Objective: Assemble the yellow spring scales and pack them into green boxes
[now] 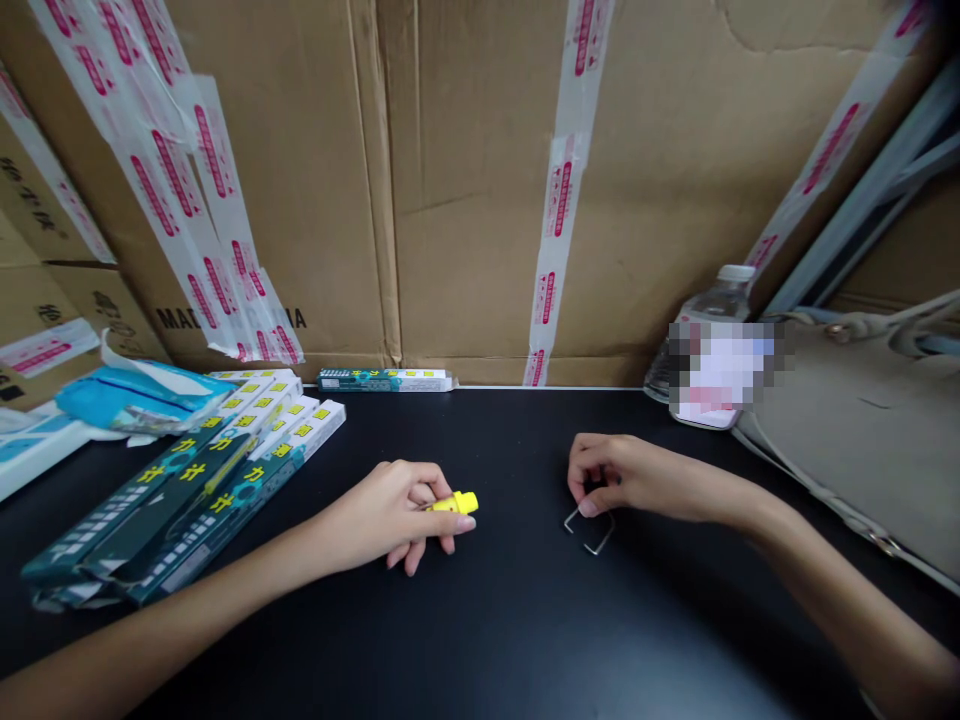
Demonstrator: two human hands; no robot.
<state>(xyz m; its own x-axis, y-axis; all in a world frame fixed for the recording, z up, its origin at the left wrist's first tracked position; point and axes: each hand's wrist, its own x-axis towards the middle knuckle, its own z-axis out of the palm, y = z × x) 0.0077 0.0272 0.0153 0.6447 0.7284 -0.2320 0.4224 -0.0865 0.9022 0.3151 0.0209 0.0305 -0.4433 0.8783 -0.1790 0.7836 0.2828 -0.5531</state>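
Between the thumb and fingers of my left hand (420, 515) is a small yellow plastic piece (459, 504) with a narrower stub at its right end. Part of it is covered by the fingers. My right hand (611, 475) pinches a thin bent metal wire piece (600, 540), shaped like an open square frame, just over the black tabletop (510, 620). Its upper edge is hidden behind the fingertips. The hands are apart, with bare table between them. Left of my left hand lies a stack of long printed boxes (187, 490), green and white with yellow lettering.
Another long box (384, 380) lies at the back against a large cardboard box (465, 200). A blue soft packet (142, 395) rests at the far left. To the right stand a clear plastic bottle (724, 295), a phone-like blurred item (709, 375) and a beige handbag (862, 430).
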